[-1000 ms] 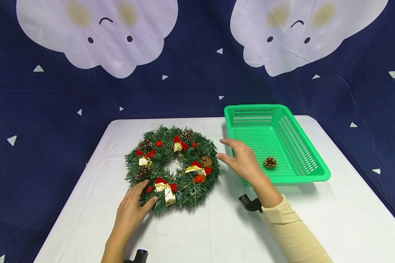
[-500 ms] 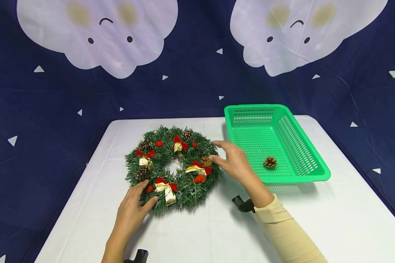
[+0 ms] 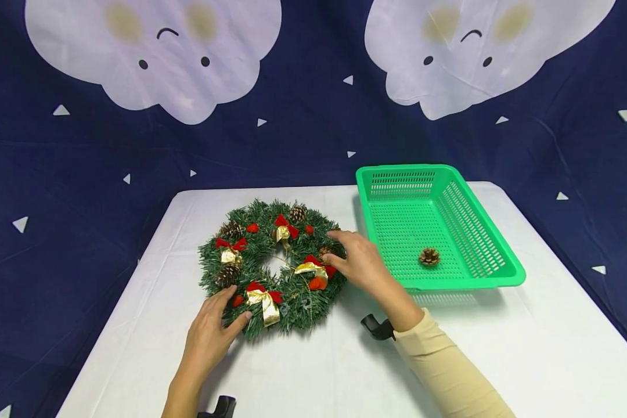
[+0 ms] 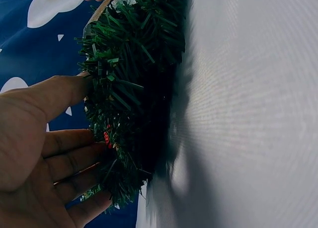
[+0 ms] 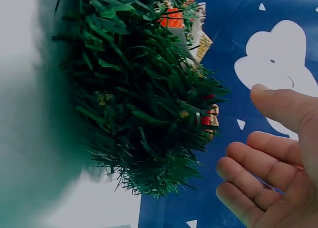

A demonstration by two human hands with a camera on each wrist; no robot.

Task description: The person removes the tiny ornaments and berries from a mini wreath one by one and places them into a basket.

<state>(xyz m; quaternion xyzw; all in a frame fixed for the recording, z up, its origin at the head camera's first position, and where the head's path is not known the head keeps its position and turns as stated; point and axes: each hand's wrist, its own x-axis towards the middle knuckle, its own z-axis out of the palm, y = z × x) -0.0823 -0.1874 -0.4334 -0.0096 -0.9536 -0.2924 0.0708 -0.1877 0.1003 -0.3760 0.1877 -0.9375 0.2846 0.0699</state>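
A green Christmas wreath (image 3: 313,307) lies flat on the white table, trimmed with red-and-gold bows, red berries and pine cones. My left hand (image 3: 208,331) rests on its lower-left edge, fingers fairly straight and the thumb spread apart beside a red berry; in the left wrist view the fingertips (image 4: 102,200) touch the needles. Over the wreath's right side, my right hand (image 3: 363,261) is spread with nothing in it, thumb and index finger on either side of a pine cone (image 3: 325,252) that is partly covered. In the right wrist view those fingers (image 5: 243,171) stand apart from the needles.
A green plastic basket (image 3: 493,244) stands to the right of the wreath with one loose pine cone (image 3: 429,256) inside. Behind the table (image 3: 313,377) hangs a dark blue backdrop (image 3: 313,151) with clouds and white triangles.
My right hand has moved left, from beside the basket to over the wreath's right side near the pine cone. The left hand and the wreath have stayed in place.
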